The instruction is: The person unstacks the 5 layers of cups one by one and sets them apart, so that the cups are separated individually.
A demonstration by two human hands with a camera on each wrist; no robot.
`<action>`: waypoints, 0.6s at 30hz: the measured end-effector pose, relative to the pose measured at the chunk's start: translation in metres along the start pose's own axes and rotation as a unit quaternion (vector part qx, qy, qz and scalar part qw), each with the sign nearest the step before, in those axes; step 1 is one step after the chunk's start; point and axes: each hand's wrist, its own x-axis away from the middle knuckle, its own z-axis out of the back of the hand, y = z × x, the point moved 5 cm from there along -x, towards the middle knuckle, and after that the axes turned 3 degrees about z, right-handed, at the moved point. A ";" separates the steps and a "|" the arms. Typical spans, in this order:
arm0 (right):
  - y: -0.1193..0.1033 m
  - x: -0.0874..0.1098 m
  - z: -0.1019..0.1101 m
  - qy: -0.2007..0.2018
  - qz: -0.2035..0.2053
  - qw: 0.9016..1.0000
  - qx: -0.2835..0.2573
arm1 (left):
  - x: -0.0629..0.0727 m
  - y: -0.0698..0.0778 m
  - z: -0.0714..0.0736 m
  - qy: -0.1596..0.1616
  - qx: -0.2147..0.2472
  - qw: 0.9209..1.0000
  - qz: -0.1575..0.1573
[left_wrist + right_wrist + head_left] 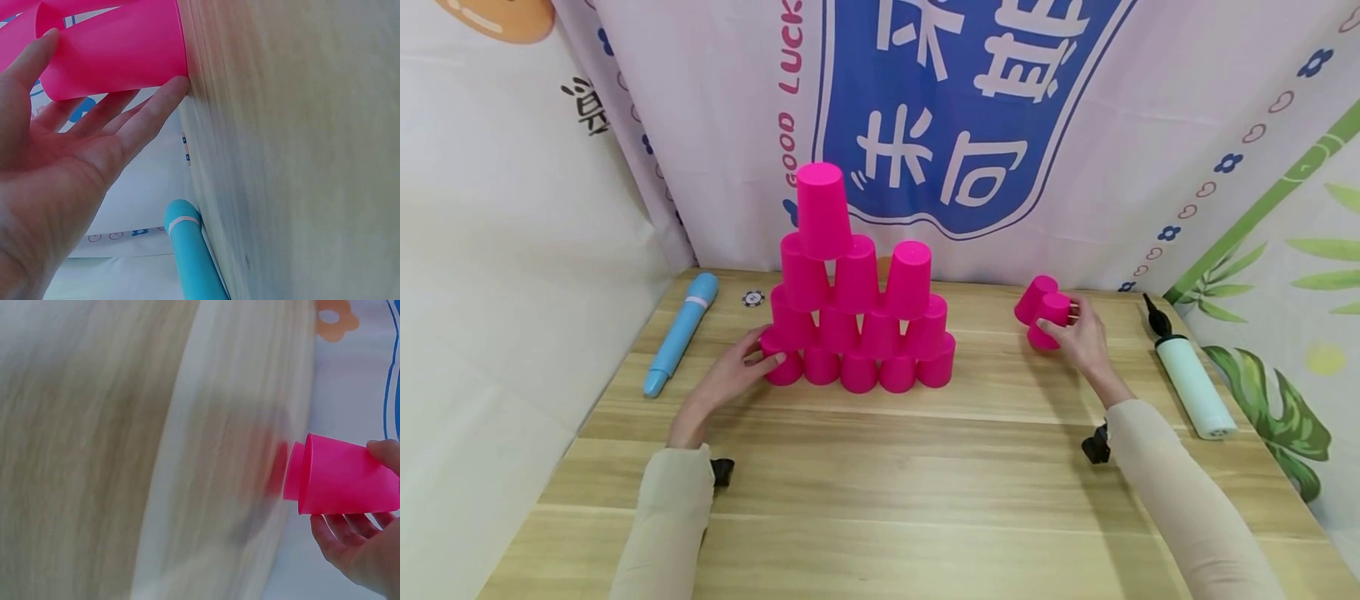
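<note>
Upside-down pink cups form a stepped pyramid (860, 332) on the table, with a single cup (822, 212) at its peak. At the bottom-left corner, my left hand (739, 368) grips a pink cup (119, 53), thumb in front and fingers around its outer side. Over on the right, my right hand (1081, 337) holds another pink cup (350, 478) between thumb and fingers, its open end down. More pink shows just below that cup's rim. Close behind it stands another pink cup (1036, 298), partly hidden.
A blue pump-like tube (682, 333) lies left of the pyramid, near a small poker chip (753, 298). At the right edge rests a pale green hand pump (1193, 383) with a black nozzle. A printed cloth (722, 125) hangs behind the wooden table (887, 483).
</note>
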 end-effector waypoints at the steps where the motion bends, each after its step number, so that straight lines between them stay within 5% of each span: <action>1: 0.003 -0.001 0.001 0.000 -0.003 1.000 0.002 | 0.000 0.000 0.000 0.000 0.000 1.000 -0.001; 18: 0.023 -0.016 0.014 0.011 -0.071 0.997 0.013 | 0.000 0.002 -0.001 0.001 0.001 1.000 -0.011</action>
